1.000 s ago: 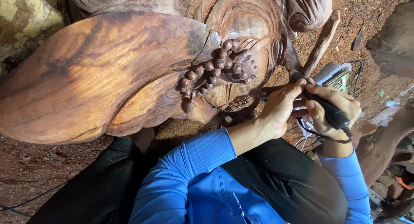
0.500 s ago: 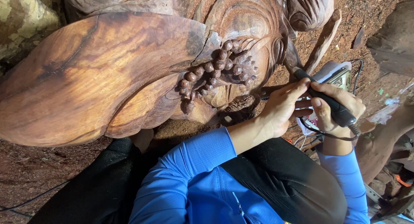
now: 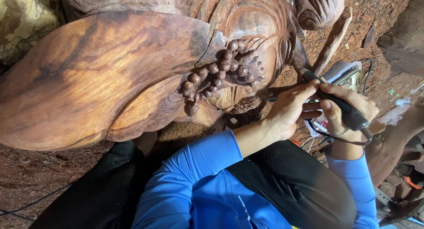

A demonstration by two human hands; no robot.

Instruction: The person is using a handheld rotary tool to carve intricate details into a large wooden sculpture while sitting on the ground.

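A large reddish-brown wooden carving (image 3: pixel 110 74) fills the upper left, with a string of carved beads (image 3: pixel 221 70) at its middle. My right hand (image 3: pixel 349 110) grips a black corded rotary carving tool (image 3: pixel 340 107) like a pen, its tip touching the carving's right side. My left hand (image 3: pixel 289 107) rests beside the tool's front end, fingers on the tool near the tip. Both arms wear blue sleeves.
A white box-like device (image 3: pixel 344 74) lies on the sawdust-covered ground behind the hands, with a black cable (image 3: pixel 369 68) running from it. Another dark wood piece (image 3: pixel 404 35) stands at the upper right. My black-clad legs fill the bottom.
Both hands and the tool have shifted slightly up and left along the carving's right side. The grip is unchanged.
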